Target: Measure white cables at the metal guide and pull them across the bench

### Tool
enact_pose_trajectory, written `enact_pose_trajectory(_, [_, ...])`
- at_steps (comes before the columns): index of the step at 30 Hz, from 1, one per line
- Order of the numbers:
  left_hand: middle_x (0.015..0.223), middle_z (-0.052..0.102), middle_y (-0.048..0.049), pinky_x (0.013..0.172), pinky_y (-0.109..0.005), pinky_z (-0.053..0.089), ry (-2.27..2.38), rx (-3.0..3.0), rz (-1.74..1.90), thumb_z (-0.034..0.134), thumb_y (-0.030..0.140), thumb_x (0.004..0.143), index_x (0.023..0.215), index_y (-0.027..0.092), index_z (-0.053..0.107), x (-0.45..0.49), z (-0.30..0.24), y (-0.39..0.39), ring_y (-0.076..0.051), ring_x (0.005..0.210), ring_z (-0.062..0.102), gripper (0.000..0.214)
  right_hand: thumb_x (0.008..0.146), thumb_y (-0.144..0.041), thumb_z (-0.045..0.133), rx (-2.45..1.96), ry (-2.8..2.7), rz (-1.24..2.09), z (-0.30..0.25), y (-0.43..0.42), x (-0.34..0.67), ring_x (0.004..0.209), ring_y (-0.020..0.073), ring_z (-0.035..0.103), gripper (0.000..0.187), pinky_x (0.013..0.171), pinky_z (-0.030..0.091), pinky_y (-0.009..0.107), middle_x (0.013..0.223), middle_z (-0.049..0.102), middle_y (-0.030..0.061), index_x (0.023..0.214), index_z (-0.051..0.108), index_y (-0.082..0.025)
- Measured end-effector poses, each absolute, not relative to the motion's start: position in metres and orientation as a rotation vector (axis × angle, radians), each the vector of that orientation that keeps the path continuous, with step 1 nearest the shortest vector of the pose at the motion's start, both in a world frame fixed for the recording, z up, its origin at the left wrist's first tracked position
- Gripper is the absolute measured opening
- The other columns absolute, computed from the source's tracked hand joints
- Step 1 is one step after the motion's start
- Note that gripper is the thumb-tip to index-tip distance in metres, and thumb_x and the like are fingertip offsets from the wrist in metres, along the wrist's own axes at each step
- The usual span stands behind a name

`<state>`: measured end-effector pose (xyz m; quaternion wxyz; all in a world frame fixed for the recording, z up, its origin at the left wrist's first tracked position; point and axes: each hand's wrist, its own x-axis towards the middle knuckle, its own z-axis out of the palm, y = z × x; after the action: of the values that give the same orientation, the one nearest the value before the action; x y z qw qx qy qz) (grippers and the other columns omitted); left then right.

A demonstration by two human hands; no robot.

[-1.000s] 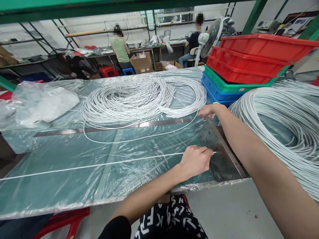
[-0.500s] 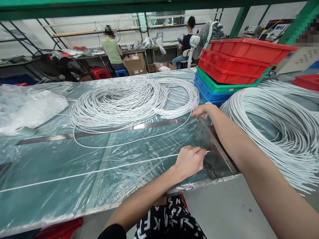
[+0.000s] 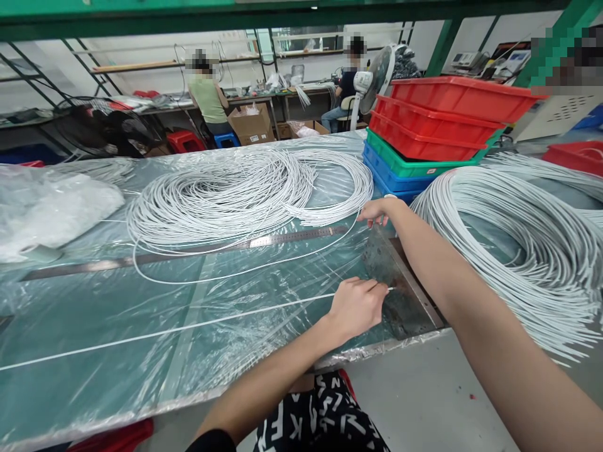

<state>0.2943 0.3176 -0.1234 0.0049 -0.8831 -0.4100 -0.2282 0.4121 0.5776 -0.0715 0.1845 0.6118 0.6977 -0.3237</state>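
Near the table's front right, my left hand (image 3: 358, 307) is closed around a white cable (image 3: 198, 324). Its short end pokes out past my fingers, above a dark metal plate (image 3: 400, 301). From my fist the cable runs left across the table and out of view. Farther back, my right hand (image 3: 375, 212) reaches to the edge of a smaller coil of white cable (image 3: 346, 204), fingers closed on a strand (image 3: 282, 256) that curves away in a loose loop. A large pile of coiled cable (image 3: 188, 207) lies left of it.
A long steel ruler (image 3: 282, 238) lies under the coils. Stacked red bins (image 3: 452, 119) stand on green and blue ones at the back right. Another thick cable coil (image 3: 541, 301) is beside my right arm. Plastic bags (image 3: 61, 207) lie left. Two people sit at a far bench.
The view has shifted slightly. Both hands keep their places and grips, and the cables lie as before.
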Motion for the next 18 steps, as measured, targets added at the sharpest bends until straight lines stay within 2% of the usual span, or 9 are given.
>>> enact_pose_trajectory(18, [0.068,0.064,-0.0008,0.056,-0.028,0.039,-1.294,-2.763,-0.735,0.046,0.014,0.093,0.087,0.017,0.065,0.2948,-0.1265,0.3177,-0.014,0.062,0.062,0.02,0.078,-0.067,0.068,1.725,1.983,-0.882,-0.0687,0.5761,0.411,0.078,0.022,0.069,0.063,0.061,0.056,0.03,0.098,0.072,0.0093,0.12,0.064,-0.02])
